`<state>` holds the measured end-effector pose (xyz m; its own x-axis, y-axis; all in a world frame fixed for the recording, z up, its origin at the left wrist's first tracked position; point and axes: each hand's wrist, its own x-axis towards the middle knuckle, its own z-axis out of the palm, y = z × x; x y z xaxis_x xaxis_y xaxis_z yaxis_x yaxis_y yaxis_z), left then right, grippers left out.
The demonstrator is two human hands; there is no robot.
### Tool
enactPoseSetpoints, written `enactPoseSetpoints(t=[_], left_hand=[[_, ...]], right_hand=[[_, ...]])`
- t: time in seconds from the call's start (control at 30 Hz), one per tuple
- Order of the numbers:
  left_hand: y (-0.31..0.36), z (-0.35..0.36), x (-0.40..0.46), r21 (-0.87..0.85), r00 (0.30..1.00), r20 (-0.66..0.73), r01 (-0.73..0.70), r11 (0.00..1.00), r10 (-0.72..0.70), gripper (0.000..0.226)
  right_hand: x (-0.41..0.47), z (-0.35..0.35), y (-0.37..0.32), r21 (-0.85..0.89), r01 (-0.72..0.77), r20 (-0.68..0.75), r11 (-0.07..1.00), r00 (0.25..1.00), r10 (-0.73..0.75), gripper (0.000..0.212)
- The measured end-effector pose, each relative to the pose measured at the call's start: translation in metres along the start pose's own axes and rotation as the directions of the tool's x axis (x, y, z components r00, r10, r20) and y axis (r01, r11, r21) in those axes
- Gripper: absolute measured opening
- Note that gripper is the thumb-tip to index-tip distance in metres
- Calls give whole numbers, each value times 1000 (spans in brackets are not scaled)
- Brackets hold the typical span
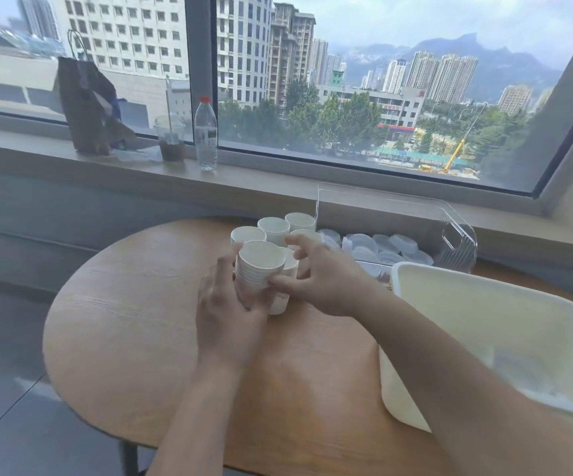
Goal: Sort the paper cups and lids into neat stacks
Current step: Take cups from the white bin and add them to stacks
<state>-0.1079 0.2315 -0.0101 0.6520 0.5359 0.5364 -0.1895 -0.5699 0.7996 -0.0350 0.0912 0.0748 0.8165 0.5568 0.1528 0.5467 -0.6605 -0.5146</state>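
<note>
the left hand (230, 304) was wrapped around a nested stack of paper cups (260, 269), fingers closed on its lower wall. the right hand (322, 273) steadied the same stack from the other side, thumb pressed to the ribbed band of rims, the remaining fingers spread apart and arched over the cup behind. whether the stack was raised off the round wooden table (140, 321) or resting on it could not be told.

risks noted: the held stack was hard against the loose upright cups (273, 228) grouped just behind it; a sideways nudge would probably topple them, being light and thin-walled. the stack leaned slightly, and a tight squeeze could crush the bottom cup or jam the nest. the spread right fingers might catch a neighbouring rim.

materials: cups were white paper, smooth, tapered, with rolled rims that formed fine ridges where nested. lids (381, 247) were translucent plastic, round and shallow, lying unsorted in a clear hard plastic bin (463, 242) with a cut-out handle, right of the cups. a cream plastic tub (484, 304), matte and round-cornered, stood nearer on the right. the table showed a visible grain.
</note>
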Motion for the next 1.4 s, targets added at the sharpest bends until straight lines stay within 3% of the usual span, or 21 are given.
enactPoseSetpoints(t=[0.13,0.23,0.4,0.73,0.87,1.0,1.13,1.4], left_hand=[[-25,-3,7,57,998,-23,56,997,-55,79],[-39,-2,11,79,997,0,83,993,-83,80],[-54,2,15,92,993,33,114,989,-118,79],[-63,2,18,31,988,34,153,988,-154,81],[-48,-3,19,140,997,-19,79,987,-77,83],[-6,-6,17,142,996,-82,-31,989,43,74],[36,8,-5,5,989,49,-138,990,138,62],[81,54,-51,-217,917,328,-162,963,228,58]], right_hand=[[10,22,9,-245,-73,59,967,994,90,68],[16,32,15,-253,-107,64,961,990,127,58],[21,41,18,-265,-155,-71,952,987,141,40],[22,49,10,-288,-122,-54,950,992,111,53],[7,36,5,-277,-94,-58,956,995,80,62],[-25,4,1,-261,-32,-174,965,985,-15,52],[-67,-29,10,-259,-10,-231,966,972,-52,42],[-155,-51,52,-177,11,-217,984,975,-50,43]])
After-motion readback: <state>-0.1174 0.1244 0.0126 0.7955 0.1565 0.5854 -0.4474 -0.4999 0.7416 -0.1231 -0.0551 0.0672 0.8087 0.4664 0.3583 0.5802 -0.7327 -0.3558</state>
